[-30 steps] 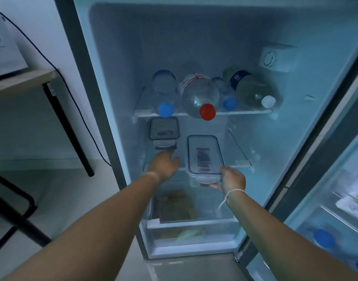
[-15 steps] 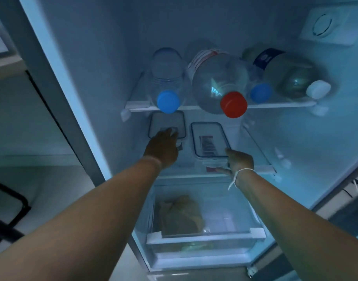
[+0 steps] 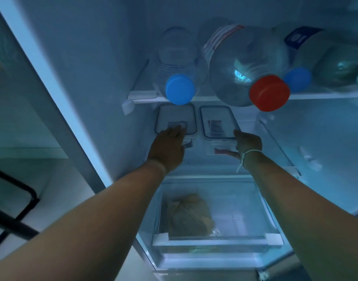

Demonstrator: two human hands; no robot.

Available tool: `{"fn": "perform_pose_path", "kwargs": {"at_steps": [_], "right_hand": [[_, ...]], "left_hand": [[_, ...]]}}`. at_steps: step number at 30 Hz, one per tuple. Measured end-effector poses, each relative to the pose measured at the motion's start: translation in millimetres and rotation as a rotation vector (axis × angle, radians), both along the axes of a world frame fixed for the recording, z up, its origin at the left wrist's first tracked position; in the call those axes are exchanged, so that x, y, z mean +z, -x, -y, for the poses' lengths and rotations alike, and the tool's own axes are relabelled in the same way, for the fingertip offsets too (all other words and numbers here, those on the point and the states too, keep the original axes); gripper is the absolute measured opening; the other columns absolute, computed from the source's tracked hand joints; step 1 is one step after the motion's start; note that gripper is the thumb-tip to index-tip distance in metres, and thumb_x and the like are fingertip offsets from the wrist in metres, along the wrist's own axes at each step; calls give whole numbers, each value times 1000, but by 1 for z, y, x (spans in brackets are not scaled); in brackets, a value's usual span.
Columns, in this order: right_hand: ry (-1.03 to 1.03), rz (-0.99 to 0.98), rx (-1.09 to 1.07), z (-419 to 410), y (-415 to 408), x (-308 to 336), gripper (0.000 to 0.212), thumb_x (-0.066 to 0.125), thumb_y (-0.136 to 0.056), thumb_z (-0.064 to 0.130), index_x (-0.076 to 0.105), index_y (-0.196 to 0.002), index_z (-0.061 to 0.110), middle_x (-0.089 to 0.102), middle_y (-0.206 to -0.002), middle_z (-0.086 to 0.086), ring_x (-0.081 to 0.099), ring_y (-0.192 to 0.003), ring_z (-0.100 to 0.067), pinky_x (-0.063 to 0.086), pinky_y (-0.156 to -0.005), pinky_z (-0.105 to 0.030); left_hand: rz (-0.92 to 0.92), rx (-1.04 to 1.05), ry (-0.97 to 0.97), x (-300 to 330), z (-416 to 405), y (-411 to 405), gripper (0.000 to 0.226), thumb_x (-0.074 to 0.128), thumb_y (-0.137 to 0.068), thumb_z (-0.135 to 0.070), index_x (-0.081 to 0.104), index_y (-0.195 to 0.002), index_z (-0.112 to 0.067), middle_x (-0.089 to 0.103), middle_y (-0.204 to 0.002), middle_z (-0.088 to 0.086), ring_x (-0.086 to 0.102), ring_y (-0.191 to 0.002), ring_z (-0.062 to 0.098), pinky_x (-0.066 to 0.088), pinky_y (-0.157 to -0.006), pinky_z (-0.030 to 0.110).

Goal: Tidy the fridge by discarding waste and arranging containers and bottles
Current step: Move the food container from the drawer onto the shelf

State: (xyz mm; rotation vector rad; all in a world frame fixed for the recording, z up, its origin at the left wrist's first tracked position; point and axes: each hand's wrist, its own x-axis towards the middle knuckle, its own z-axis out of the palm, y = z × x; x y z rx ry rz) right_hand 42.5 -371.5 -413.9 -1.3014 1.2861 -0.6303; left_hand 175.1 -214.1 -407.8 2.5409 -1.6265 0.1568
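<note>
Two clear lidded containers stand side by side on the fridge's middle shelf. My left hand rests on the front edge of the left container, fingers laid over its lid. The right container has a dark label on its lid; my right hand grips its front right corner, thumb up beside the lid and fingers under the front clip. Above them, several plastic bottles lie on their sides on the upper shelf: one with a blue cap, a large one with a red cap, another blue cap behind.
Below the shelf a clear crisper drawer holds a tan bag. The fridge's left wall and frame run diagonally. A black table frame stands on the floor at the left.
Both containers have slid deeper onto the middle shelf, with my hands following them inward. The view has moved closer and lower into the fridge.
</note>
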Motion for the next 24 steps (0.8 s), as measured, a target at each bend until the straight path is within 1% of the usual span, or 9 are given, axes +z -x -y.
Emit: {"fn": "perform_pose_path", "kwargs": {"at_steps": [2,6,9,12,15,17,20,22,24], "right_hand": [[4,-15,13,3,-3,-1,12,45,-96,31,44,-92,20,39,-69,8,41,-93,-16,31,-114,-40],[12,4,-4,9,-8,1,35,46,-96,31,37,-62,25,44,-71,3,42,-92,-18,32,-113,-40],[-18,100,-58,12,-11,-1,36,47,-95,30,37,-61,25,39,-66,7,44,-90,-19,35,-111,-42],[-37,171,-50,9,-8,-3,32,55,-91,24,48,-61,17,48,-68,-1,55,-71,-21,51,-93,-49],[-42,219,-29,8,-7,-6,31,56,-91,27,50,-63,14,62,-89,-12,55,-69,-21,52,-92,-51],[-69,231,-49,7,-6,-7,30,56,-90,37,56,-80,9,57,-118,-17,60,-88,-25,53,-92,-50],[-127,274,-92,7,2,-2,67,56,-86,49,44,-135,6,43,-128,-6,52,-113,-28,57,-79,-46],[-105,241,-92,6,11,3,75,56,-84,52,37,-142,9,41,-137,-4,48,-119,-26,56,-82,-44],[-83,224,-86,4,19,6,71,57,-83,52,44,-135,6,42,-134,-4,46,-117,-25,56,-84,-44]], "left_hand": [[10,-29,36,-3,1,-2,57,38,-95,-22,20,-148,-11,22,-158,7,26,-142,28,20,-116,34],[45,-35,34,-7,2,-4,58,39,-93,-21,22,-147,-12,24,-157,7,28,-141,27,20,-114,34],[48,-36,61,-9,2,-3,58,40,-93,-20,23,-147,-11,25,-157,8,29,-141,27,20,-114,33],[59,-39,42,-9,2,-3,58,40,-92,-20,22,-147,-11,25,-157,8,28,-141,28,20,-114,34],[44,-19,20,-9,3,-3,59,40,-93,-21,21,-148,-12,24,-157,8,27,-142,28,19,-116,34],[38,-17,-10,-6,2,-2,60,40,-93,-21,19,-148,-12,22,-158,8,26,-143,29,19,-116,34],[3,-34,-70,4,3,-3,61,41,-93,-20,18,-148,-11,20,-158,7,24,-143,29,21,-116,35],[-55,-22,-129,13,4,-4,63,42,-92,-19,16,-149,-12,16,-159,6,21,-144,27,20,-117,35],[-77,-13,-196,21,4,-3,65,42,-92,-19,13,-149,-12,11,-160,6,17,-145,27,18,-118,36]]}}
